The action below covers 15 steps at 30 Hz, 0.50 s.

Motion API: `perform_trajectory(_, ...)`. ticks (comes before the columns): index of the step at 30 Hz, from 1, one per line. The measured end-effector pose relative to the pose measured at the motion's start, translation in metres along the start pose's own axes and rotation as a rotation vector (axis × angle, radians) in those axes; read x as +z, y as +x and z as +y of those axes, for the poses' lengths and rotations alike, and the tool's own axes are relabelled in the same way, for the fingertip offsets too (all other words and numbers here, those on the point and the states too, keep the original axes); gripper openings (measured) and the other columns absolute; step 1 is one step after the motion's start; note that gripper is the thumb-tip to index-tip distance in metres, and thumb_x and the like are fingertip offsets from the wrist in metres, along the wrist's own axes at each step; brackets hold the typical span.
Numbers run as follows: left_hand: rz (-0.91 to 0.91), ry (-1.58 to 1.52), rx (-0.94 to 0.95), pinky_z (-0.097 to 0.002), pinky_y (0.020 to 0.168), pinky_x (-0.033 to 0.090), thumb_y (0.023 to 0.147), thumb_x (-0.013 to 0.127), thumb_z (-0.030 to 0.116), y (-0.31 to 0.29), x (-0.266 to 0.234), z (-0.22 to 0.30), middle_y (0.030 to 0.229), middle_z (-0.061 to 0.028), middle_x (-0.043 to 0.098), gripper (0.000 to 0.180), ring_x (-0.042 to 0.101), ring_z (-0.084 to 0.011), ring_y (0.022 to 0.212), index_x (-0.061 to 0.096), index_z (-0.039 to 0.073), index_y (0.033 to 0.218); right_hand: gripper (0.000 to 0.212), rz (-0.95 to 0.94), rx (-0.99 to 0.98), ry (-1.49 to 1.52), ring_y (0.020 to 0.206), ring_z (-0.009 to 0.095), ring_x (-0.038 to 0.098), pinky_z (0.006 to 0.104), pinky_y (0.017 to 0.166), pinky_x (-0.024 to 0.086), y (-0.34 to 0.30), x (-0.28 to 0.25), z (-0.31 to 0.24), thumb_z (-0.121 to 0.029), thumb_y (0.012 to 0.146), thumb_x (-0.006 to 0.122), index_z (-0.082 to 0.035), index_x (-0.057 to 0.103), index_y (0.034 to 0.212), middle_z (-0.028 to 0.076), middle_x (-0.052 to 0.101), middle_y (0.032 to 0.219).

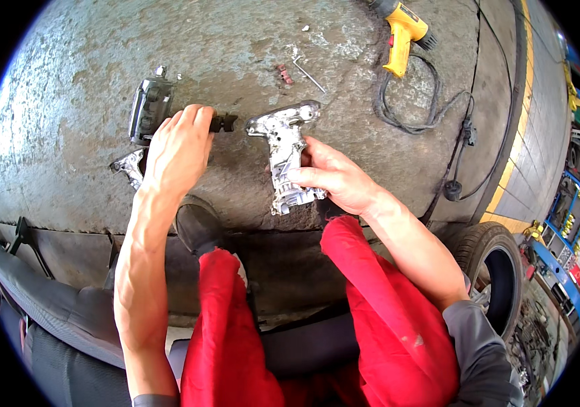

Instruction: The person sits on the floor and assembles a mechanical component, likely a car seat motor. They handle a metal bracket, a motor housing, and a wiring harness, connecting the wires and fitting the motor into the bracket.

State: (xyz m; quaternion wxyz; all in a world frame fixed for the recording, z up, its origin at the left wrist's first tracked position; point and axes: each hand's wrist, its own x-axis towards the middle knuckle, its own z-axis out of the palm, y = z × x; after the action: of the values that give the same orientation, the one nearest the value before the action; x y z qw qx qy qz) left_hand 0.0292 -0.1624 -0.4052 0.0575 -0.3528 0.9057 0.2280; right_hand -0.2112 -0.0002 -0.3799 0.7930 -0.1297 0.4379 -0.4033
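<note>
My right hand grips a silver cast-metal housing, thumb on its near face and fingers behind it. The housing is T-shaped, its wide end turned away from me and its ribbed end toward my knees. To the left, my left hand is closed over a dark part. A boxy black body shows left of the fingers and a short dark cylindrical end right of them. The grip itself is hidden under the hand. Just below that black body lies a smaller silver metal piece.
A yellow heat gun with a coiled grey cable lies at the far right. Ahead on the worn floor are an L-shaped hex key and a small red part. A tyre stands beside my right arm.
</note>
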Motion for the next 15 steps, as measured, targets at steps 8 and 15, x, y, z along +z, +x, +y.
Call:
perform_trajectory(8,0.214,-0.389,-0.214,-0.0415,0.089,0.053,0.095,0.072,0.014,-0.031,-0.021,0.01,0.108,-0.0147,0.071,0.039,0.07,-0.0305,0.101,0.061,0.004,0.132,0.065,0.043,-0.007,0.003,0.122,0.014,0.058,0.034,0.107,0.047,0.002,0.005,-0.003,-0.013,0.099,0.068,0.0,0.039,0.156,0.005,0.06,0.134)
perform_trajectory(15,0.271,-0.64,-0.324,-0.0372,0.1,0.051,0.095,0.073,0.008,-0.051,-0.017,0.012,0.116,-0.013,0.073,0.041,0.069,-0.0241,0.111,0.061,0.001,0.133,0.066,-0.004,-0.023,-0.014,0.124,0.014,0.056,0.0335,0.108,0.046,0.011,0.016,-0.01,-0.015,0.098,0.069,0.001,0.039,0.155,0.005,0.059,0.135)
